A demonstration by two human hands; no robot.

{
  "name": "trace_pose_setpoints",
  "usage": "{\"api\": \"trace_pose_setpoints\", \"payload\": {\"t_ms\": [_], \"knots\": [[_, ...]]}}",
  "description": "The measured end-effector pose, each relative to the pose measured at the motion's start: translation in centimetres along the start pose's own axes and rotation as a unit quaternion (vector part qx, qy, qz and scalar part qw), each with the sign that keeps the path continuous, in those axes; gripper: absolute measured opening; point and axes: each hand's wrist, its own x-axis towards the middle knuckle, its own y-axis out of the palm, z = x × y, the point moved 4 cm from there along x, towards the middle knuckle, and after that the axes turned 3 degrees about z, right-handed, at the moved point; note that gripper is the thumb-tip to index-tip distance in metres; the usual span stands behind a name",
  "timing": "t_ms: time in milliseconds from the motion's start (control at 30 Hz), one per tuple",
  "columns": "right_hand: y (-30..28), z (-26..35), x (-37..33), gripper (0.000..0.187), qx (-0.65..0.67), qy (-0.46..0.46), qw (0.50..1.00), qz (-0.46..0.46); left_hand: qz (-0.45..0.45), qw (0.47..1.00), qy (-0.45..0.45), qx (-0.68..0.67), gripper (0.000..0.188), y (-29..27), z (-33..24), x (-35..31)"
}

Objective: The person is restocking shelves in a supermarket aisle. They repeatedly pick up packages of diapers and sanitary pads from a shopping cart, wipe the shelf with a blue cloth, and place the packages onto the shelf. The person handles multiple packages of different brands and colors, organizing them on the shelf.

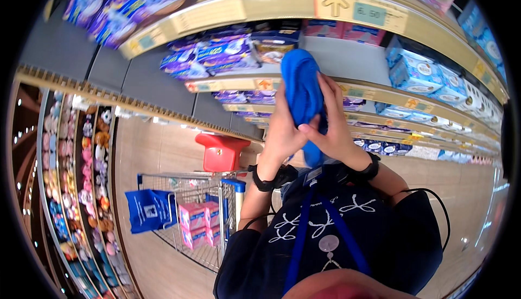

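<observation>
In front of my chest, a long, soft-looking blue item [299, 84] is held up between both hands. It has a rounded top and folds down its middle; I cannot tell its exact kind. My left hand [281, 131] grips it along the left side, thumb across the front. On the other side, my right hand [337, 130] wraps round its edge, with the thumb near the left one. The lower end of the blue item hangs below the hands, close to my dark shirt. Behind it are purple packs [225, 54] on a shelf.
Store shelves [353, 54] rise before me, with light-blue tissue packs [418, 76] on the right. A shopping cart [198, 190] at left holds pink packs [192, 220] and carries a blue bag [149, 211]. A red stool [221, 152] stands beyond it. Plush toys [87, 168] line the far left.
</observation>
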Motion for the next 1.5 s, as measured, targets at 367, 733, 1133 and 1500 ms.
{"api": "trace_pose_setpoints", "payload": {"t_ms": [367, 733, 1133, 1500], "knots": [[-5.6, -3.4, 5.0, 0.050, -0.195, 0.068, 0.956, -0.208, 0.165, 0.974, 0.107, 0.116, 0.055, 0.4, -0.1, 4.6], [-4.0, -6.7, 5.4, 0.035, -0.445, 0.158, 0.866, -0.166, -0.085, 0.924, 0.238, 0.288, 0.045, -3.7, -1.1, 8.6], [-3.4, -7.3, 5.7, 0.037, -0.400, 0.107, 0.900, -0.137, -0.092, 0.874, 0.254, 0.403, 0.048, -2.5, -1.2, 12.9], [-1.3, -6.9, 6.9, 0.039, -0.434, 0.119, 0.889, -0.084, -0.062, 0.888, 0.235, 0.389, 0.046, -2.3, -2.3, 9.8]]}}
